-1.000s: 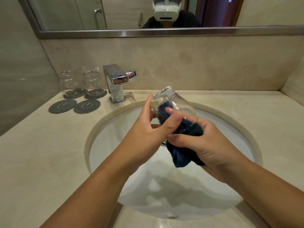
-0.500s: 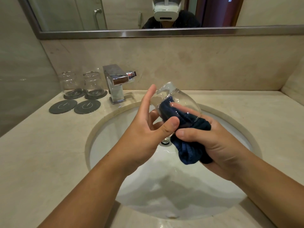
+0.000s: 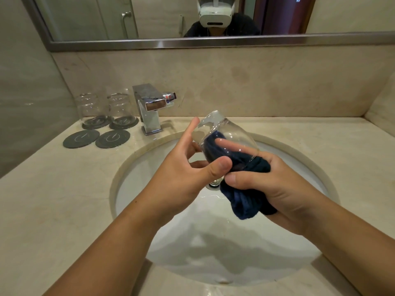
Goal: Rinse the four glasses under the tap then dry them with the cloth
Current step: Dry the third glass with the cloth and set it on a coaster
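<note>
Above the sink basin (image 3: 119, 174), the glass (image 3: 229, 133) is held tilted, with its thick base toward the upper left and its mouth toward the lower right. The left hand (image 3: 181, 169) grasps the glass: the thumb presses the near wall close to the mouth, the index finger lies straight along the side up to the base, and the remaining fingers curl behind the far wall. The right hand (image 3: 277, 189) is clenched around the dark blue cloth (image 3: 245, 201). One end of the cloth is stuffed into the mouth of the glass and shows through the clear wall; the other end hangs bunched below the right palm. One right finger lies along the glass wall; whether it sits inside or outside the glass cannot be told.

The drain (image 3: 213, 185) is partly visible below the two hands. The chrome tap (image 3: 149, 107) stands at the rear left edge of the basin on the beige stone tabletop (image 3: 53, 199). To the left of the tap, the outer glass (image 3: 90, 107) and the inner glass (image 3: 120, 107) stand side by side, each on a dark round coaster, apparently mouth down. Just in front of them lie the front-left coaster (image 3: 81, 138) and the front-right coaster (image 3: 112, 138), both bare. The mirror (image 3: 149, 42) runs along the wall above the backsplash.
</note>
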Motion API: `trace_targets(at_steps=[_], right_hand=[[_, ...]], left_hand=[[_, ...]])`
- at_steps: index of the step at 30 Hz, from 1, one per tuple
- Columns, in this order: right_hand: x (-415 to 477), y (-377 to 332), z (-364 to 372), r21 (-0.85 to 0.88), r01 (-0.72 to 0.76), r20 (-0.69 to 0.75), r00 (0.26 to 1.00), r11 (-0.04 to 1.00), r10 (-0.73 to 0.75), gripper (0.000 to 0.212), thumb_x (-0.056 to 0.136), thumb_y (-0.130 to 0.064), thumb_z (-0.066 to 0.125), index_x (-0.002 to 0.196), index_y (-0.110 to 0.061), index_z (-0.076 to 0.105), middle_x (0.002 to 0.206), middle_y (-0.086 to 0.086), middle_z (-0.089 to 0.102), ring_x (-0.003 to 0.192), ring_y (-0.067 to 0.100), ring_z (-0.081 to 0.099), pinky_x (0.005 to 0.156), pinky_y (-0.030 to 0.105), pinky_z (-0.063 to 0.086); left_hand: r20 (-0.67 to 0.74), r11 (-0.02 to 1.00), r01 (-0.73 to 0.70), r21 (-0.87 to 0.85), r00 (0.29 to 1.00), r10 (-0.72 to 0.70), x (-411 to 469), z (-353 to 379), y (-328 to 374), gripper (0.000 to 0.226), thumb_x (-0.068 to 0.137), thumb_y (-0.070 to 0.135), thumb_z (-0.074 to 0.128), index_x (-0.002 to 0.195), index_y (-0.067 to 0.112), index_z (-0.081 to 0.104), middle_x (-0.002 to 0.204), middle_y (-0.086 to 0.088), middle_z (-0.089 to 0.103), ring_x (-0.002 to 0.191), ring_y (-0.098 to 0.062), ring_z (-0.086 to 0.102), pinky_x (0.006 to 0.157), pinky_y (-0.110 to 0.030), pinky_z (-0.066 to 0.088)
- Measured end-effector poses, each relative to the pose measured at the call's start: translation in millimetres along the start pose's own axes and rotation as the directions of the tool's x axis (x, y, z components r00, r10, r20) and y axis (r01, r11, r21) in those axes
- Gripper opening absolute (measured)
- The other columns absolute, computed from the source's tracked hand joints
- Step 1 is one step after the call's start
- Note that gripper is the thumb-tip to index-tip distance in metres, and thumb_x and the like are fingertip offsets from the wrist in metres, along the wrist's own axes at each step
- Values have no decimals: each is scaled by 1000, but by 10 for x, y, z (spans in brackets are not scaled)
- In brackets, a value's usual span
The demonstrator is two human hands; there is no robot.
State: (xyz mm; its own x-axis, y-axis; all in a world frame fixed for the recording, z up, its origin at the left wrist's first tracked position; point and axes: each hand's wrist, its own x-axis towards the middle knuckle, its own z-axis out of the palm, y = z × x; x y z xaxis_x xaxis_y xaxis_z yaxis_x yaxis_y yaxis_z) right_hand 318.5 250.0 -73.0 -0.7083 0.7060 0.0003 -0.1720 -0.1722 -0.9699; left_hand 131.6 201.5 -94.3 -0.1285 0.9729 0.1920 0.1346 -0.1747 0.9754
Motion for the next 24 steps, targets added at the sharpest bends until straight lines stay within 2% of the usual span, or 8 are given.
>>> trace_targets(at_steps=[4,7,9,12,14,17,22,24], right_hand=[[7,-5,-39,94,-2,10,1000,996,1,57,76,-3,72,125,-32,78,124,16,76,85,27,69,72,29,59],[11,25,-30,29,41,-69,997,999,-39,55,75,-2,76,121,-32,80,116,15,79,86,26,72,79,32,63],[-1,48,-4,-101,56,-108,992,993,-67,56,78,3,83,118,-35,81,112,9,81,91,25,75,88,35,63],[-25,46,62,-247,62,-119,989,967,-93,52,87,5,78,120,-36,79,108,4,82,92,23,79,85,32,62],[-30,39,83,-248,50,-131,988,967,-85,51,87,1,79,120,-38,79,103,8,82,86,21,79,83,33,62],[-24,34,87,-248,16,-109,993,969,-44,54,82,-10,85,120,-47,78,105,21,79,84,29,73,88,59,56],[-12,1,39,-11,-17,-43,999,1000,16,61,68,4,86,116,-35,82,109,12,80,78,20,73,74,29,59],[2,6,13,66,-26,-13,1000,997,27,56,74,1,78,118,-32,81,116,12,79,84,21,72,73,28,59]], left_hand=[[17,998,-16,-56,1000,17,-21,6,20,114,76,43,92,166,50,22,149,10,64,129,-9,68,115,-47,49],[54,993,4,-115,999,2,-35,46,11,99,89,26,83,162,57,25,147,2,66,132,-18,67,118,-50,46],[72,990,39,-134,997,-30,-29,56,-13,93,89,39,82,160,59,26,150,-2,64,132,-22,67,119,-53,45],[36,996,55,-66,998,-52,-14,69,-29,99,76,69,81,158,60,27,148,2,64,129,-18,69,115,-55,49],[0,999,50,-20,999,-50,-14,68,-26,103,72,71,80,159,57,28,143,3,66,124,-13,72,112,-52,52],[-30,998,40,47,999,-38,-5,38,-29,107,71,67,79,163,41,32,139,2,68,118,-10,74,111,-50,53],[1,998,57,-24,998,-57,0,-12,-42,126,64,69,93,166,31,30,145,-4,65,122,-23,74,115,-58,49],[37,996,64,-59,997,-62,1,-19,-57,126,67,61,94,168,30,27,149,-4,64,128,-28,70,117,-59,46]])
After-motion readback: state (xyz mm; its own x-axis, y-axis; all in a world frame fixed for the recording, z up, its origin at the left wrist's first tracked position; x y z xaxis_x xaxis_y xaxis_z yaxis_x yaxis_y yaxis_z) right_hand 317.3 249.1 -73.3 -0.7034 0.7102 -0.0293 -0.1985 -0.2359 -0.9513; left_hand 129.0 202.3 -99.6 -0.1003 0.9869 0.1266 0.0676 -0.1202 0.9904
